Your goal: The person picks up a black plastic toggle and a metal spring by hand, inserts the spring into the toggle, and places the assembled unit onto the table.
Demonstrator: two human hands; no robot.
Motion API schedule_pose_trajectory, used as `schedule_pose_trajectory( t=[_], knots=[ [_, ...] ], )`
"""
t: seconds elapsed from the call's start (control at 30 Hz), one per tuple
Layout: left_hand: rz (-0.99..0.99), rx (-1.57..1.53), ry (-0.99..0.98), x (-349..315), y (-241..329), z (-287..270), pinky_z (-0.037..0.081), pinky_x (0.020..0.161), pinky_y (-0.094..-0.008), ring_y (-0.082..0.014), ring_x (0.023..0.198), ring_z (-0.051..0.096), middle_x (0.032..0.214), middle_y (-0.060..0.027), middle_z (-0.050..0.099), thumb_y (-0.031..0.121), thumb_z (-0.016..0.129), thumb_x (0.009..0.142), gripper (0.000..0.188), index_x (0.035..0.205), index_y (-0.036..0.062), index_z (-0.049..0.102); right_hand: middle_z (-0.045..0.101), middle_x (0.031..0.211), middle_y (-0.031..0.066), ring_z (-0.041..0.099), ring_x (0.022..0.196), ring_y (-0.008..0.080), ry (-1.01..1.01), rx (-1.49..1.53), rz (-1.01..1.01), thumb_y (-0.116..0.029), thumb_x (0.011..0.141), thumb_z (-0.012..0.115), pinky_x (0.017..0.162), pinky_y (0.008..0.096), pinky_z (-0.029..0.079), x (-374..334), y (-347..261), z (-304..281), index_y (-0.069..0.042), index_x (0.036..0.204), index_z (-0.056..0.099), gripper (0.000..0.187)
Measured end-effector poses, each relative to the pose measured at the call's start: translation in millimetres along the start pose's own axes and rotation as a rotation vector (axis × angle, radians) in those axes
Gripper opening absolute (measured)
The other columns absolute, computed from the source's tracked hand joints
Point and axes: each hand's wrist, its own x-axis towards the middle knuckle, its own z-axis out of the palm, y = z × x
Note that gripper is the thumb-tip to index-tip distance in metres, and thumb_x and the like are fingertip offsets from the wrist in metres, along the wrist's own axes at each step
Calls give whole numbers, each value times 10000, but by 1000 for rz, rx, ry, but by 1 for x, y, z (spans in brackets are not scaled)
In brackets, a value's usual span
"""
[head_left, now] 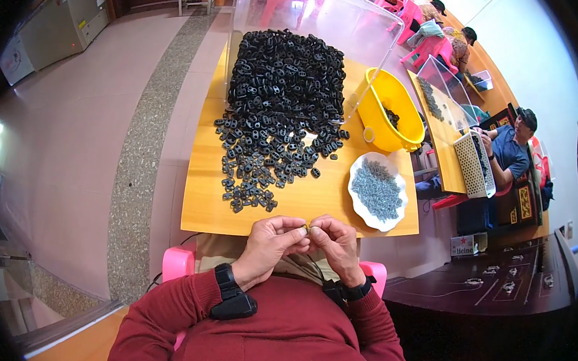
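My left hand (271, 248) and my right hand (336, 242) meet just off the near edge of the table, fingertips pinched together. Between them is a tiny dark and yellowish piece (307, 228), too small to name. Beyond my hands, a large heap of small black plastic parts with holes (283, 88) spills out of a clear plastic bin (373, 49) that lies toward me. Loose parts spread across the tabletop (204, 199). Right of them sits a white scalloped dish (359, 217) filled with small grey metal pieces (377, 189), whose exact kind is unclear.
A yellow plastic tub (372, 106) holding some black parts stands at the table's right edge. On the right, a person in a blue shirt (513, 150) sits at another table (448, 164) with a white perforated basket (471, 166). Several people sit farther back. A dark cabinet (441, 290) is at lower right.
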Motion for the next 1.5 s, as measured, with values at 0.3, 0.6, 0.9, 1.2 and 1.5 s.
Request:
schedule_pose_trajectory(
  t=[0.3, 0.6, 0.9, 1.2, 1.5],
  knots=[
    [13, 3, 17, 1, -1, 0, 569, 719, -251, -132, 775, 658, 921, -84, 652, 33, 608, 888, 178, 1052, -34, 588, 622, 818, 5, 585, 703, 61, -5, -14, 74, -69, 926, 587, 623, 192, 492, -2, -4, 1, 24, 929, 623, 100],
    [65, 67, -12, -1, 0, -1, 566, 702, -255, -150, 747, 661, 894, -108, 662, 21, 606, 885, 160, 1027, -52, 599, 614, 791, -17, 530, 690, 30, -25, -36, 62, -62, 908, 606, 608, 176, 430, -1, -15, 6, 19, 887, 634, 88],
    [115, 131, -35, 1, -2, -1, 567, 719, -260, -154, 774, 665, 912, -103, 659, 21, 605, 888, 164, 1035, -50, 596, 617, 780, -13, 533, 697, 33, -20, -137, -8, -60, 906, 608, 609, 180, 432, -1, -17, 5, 24, 905, 632, 87],
    [114, 5, 25, 0, 4, 2, 567, 726, -250, -135, 785, 662, 927, -86, 648, 28, 604, 894, 180, 1059, -41, 582, 642, 772, 27, 591, 660, 67, 84, -150, 34, -98, 907, 618, 603, 204, 477, 31, -15, -13, 34, 948, 637, 140],
    [98, -20, 41, 1, 5, 1, 552, 696, -225, -124, 765, 656, 882, -74, 657, 38, 615, 890, 154, 1029, -23, 594, 614, 823, 161, 613, 719, 309, 307, -1099, -389, -77, 847, 623, 637, 366, 479, 95, -8, -11, 13, 959, 647, 145]
  ],
)
